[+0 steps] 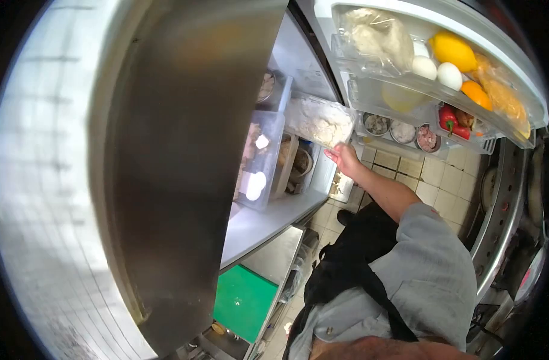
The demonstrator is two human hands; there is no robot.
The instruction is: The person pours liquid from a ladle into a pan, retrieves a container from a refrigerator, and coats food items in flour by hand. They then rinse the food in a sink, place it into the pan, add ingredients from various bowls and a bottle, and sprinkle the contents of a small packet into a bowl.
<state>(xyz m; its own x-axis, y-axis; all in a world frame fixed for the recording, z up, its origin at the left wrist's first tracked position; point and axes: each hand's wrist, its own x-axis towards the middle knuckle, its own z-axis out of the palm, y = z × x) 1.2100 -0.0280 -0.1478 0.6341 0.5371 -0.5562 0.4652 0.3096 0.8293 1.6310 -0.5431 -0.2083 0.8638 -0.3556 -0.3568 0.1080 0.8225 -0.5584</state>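
Observation:
My right hand [345,159] grips the near corner of a clear plastic container [320,120] that holds a white, floury or doughy food. The container sits tilted at the opening of a refrigerator [286,210], above its lower shelf. My left hand is out of view. Left of the container, a translucent bin [264,159] with pale pink food stands inside the refrigerator. Between them and lower are smaller tubs [300,162] with brownish contents.
The open door shelf [406,78] at upper right holds a bagged pale food, white eggs, and yellow and orange fruit. Below are red peppers [454,120] and metal bowls [429,138]. A green board [244,303] lies lower left, a metal rail [496,240] runs at right.

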